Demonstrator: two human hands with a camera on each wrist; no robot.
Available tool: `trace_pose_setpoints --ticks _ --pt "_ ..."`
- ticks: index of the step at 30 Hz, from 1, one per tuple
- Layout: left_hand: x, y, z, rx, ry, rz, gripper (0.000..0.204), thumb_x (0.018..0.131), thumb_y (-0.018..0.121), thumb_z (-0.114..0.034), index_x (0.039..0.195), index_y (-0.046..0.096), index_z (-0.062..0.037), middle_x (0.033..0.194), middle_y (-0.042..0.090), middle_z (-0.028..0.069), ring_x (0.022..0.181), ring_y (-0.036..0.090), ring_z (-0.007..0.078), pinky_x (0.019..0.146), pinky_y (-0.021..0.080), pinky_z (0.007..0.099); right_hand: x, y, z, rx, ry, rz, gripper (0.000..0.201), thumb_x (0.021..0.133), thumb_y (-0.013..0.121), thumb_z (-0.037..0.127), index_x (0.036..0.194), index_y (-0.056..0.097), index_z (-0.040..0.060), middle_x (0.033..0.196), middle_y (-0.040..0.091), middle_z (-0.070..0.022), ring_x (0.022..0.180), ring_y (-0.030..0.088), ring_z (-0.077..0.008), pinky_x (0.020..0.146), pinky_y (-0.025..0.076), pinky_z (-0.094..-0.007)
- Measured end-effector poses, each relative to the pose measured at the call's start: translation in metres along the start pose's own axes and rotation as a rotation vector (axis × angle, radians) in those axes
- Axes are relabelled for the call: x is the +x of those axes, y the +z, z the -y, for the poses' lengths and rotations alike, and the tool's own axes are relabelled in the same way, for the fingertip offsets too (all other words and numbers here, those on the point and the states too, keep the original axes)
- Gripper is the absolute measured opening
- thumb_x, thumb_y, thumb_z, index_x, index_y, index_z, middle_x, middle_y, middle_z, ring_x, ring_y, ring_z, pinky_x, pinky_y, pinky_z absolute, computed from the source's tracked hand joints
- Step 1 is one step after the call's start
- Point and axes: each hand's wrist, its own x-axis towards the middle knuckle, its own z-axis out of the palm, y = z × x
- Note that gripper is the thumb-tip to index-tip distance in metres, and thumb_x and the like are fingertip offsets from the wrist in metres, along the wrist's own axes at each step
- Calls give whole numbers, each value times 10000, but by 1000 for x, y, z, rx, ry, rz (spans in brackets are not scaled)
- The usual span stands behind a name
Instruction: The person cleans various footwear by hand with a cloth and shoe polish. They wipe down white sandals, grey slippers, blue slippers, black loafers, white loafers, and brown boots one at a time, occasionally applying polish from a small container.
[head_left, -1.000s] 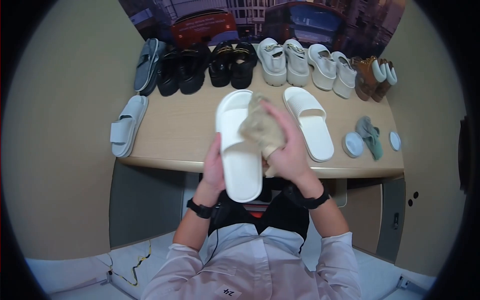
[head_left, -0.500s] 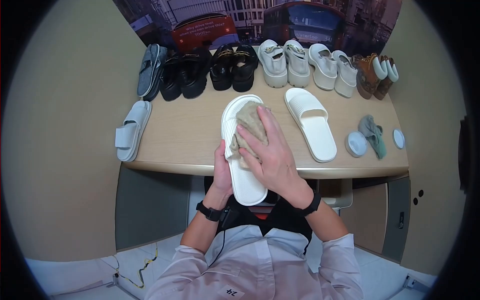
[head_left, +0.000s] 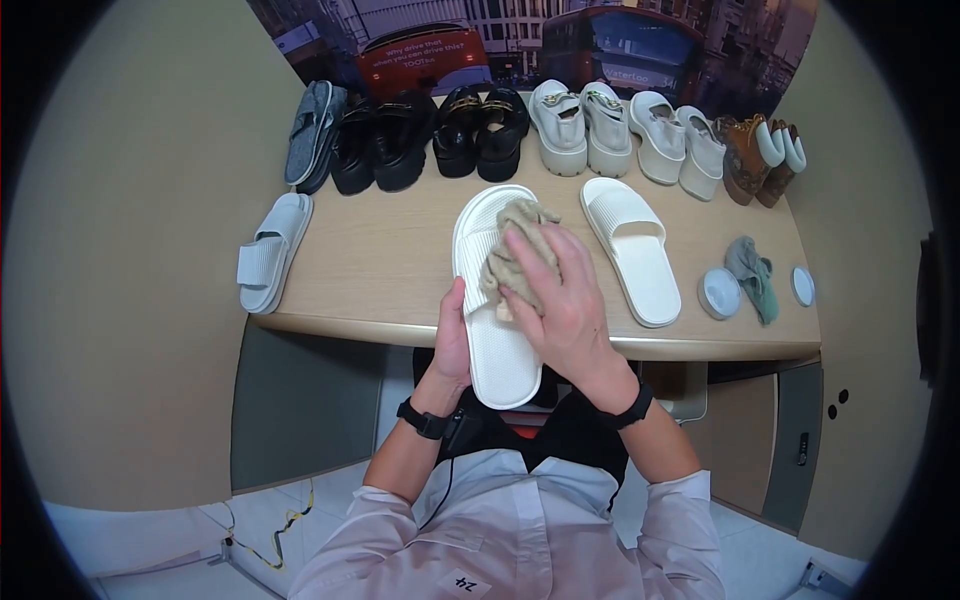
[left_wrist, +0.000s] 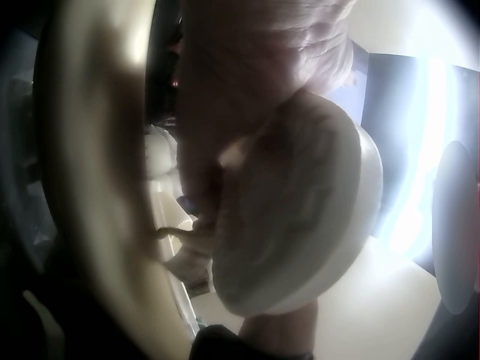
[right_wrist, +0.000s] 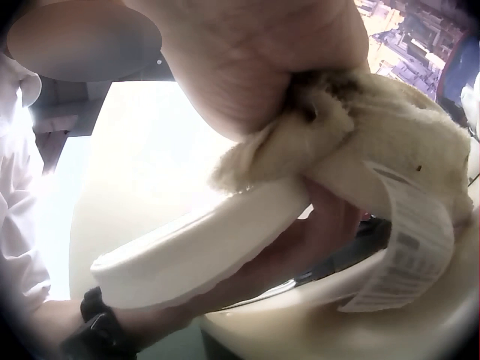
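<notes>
A white slide sandal [head_left: 500, 370] is held up in front of the table edge, toe pointing away from the body. My left hand [head_left: 452, 338] grips its left side, thumb along the edge; the sole [left_wrist: 292, 217] faces the left wrist camera. With my right hand [head_left: 572, 308] I hold a bunched beige cloth [head_left: 512, 240] against the ribbed strap, covering much of it. A printed white label [right_wrist: 409, 251] hangs from the cloth in the right wrist view. The matching white slide sandal [head_left: 645, 275] lies on the table to the right.
Several pairs of shoes line the table's back, from grey slippers [head_left: 312, 135] to brown boots [head_left: 750, 160]. Grey-white slides [head_left: 270, 255] stand at the left edge. At right lie a small white bowl [head_left: 720, 293], a grey-green cloth [head_left: 752, 280] and a white lid [head_left: 803, 286].
The cloth has gone from the sandal's right edge onto its strap, my right hand turning over with it, then shifted slightly. My left hand keeps its grip on the sandal.
</notes>
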Motion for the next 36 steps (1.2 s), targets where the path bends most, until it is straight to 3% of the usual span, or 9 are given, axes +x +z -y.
trace_pose_setpoints --ticks 11,14,17,18,20,23,26,31,36 --pt "3 12 0 222 -22 -149 804 1161 246 -666 1721 332 -95 1673 497 157 1497 549 314 1260 449 480 0 12 8 56 100 -93 518 880 815 70 1381 714 -14 1187 621 -251 1049 668 -428 906 571 -475" --pt "2 9 -2 205 6 -180 820 1155 245 -686 1705 363 -89 1644 525 167 1482 561 320 1246 464 475 -17 12 24 96 168 -5 506 885 805 70 1375 719 -24 1180 617 -265 1015 679 -419 872 581 -466" --pt "10 -4 -18 17 29 39 840 1155 217 -699 1685 388 -70 1590 570 189 1439 601 308 1213 497 462 -33 -1 31 275 236 145 481 919 812 94 1380 720 -8 1181 642 -233 1076 688 -394 908 586 -440" --pt "10 -3 -19 43 26 -31 850 1151 215 -709 1678 397 -68 1563 590 191 1406 624 305 1187 519 459 -35 -7 27 353 259 197 478 929 814 102 1386 718 -3 1181 649 -221 1089 691 -384 914 587 -429" --pt "11 21 -27 88 26 -172 871 1142 209 -731 1663 416 -64 1509 631 195 1341 670 301 1133 563 454 -33 -28 9 441 360 61 423 983 794 113 1380 716 -8 1195 702 -162 1097 709 -289 942 579 -390" --pt "11 -28 -21 104 -67 195 879 1142 180 -735 1651 429 -63 1447 667 175 1280 698 276 1084 589 436 6 -74 15 756 711 -153 367 1008 768 87 1356 720 -20 1212 730 -140 1090 715 -247 966 568 -385" --pt "8 -7 -13 288 -78 7 875 1151 137 -717 1658 420 -62 1445 663 149 1286 681 229 1095 570 401 39 -65 4 412 295 -157 380 1001 768 80 1368 721 -5 1182 730 -170 1081 723 -278 959 570 -389" --pt "12 24 0 530 203 -150 722 1206 140 -576 1702 338 -90 1655 476 126 1534 472 240 1268 411 403 38 -8 28 59 -17 -73 486 878 827 98 1358 753 100 1256 654 -225 1104 659 -416 965 565 -463" --pt "-2 -9 9 743 228 -240 779 1188 139 -629 1678 375 -73 1608 527 137 1488 526 249 1235 449 405 6 9 32 127 12 -21 531 821 848 111 1345 760 129 1241 621 -204 1116 641 -426 961 565 -484"
